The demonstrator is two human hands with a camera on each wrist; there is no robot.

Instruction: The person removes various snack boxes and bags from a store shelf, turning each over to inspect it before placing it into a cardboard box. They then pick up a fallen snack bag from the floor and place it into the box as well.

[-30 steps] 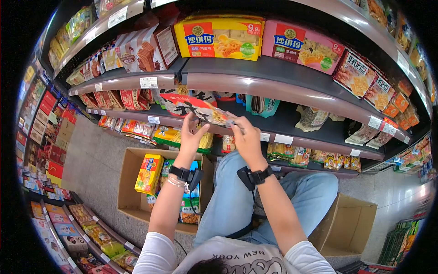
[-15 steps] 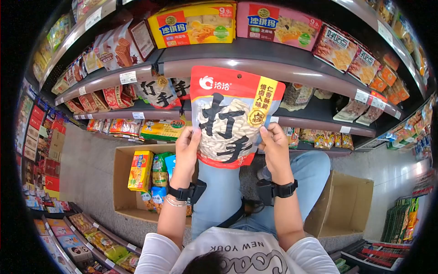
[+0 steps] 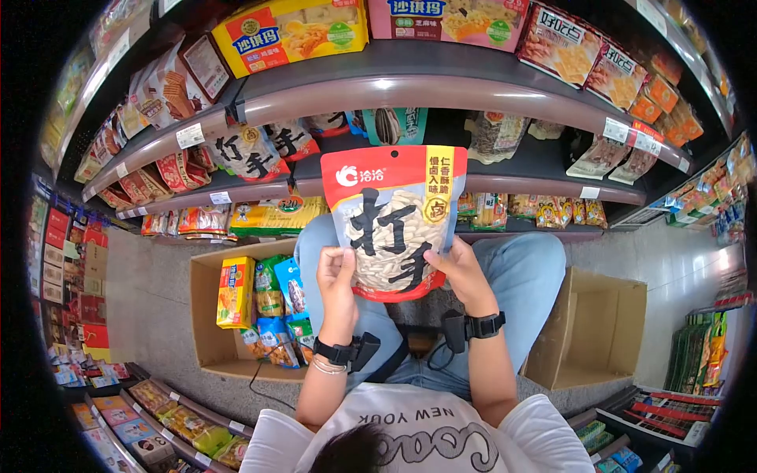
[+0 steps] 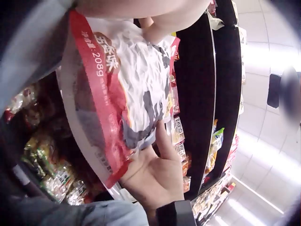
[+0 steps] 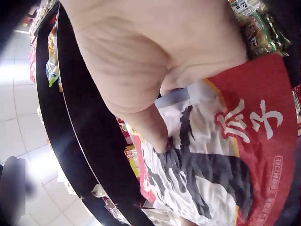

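A red, grey and white snack bag with large black characters is held upright above the lap, its front toward the head camera. My left hand grips its lower left edge, thumb on the front. On the lower right edge my right hand pinches it, the thumb pressing the front near the black lettering; fingers behind are hidden. In the left wrist view the bag lies between both hands, with the right hand at its far side. The right wrist view shows the bag's front close up beneath my thumb.
An open carton with several snack packs stands at the left, a second carton at the right. Ahead, a shelf edge crosses the view, with similar bags on the level below. More shelves stand behind at lower left.
The bag was tilted nearly edge-on near the shelf, then turned face-on and came down toward the lap. Both hands moved back with it, the right hand shifting inward on the bag. The view tilted lower.
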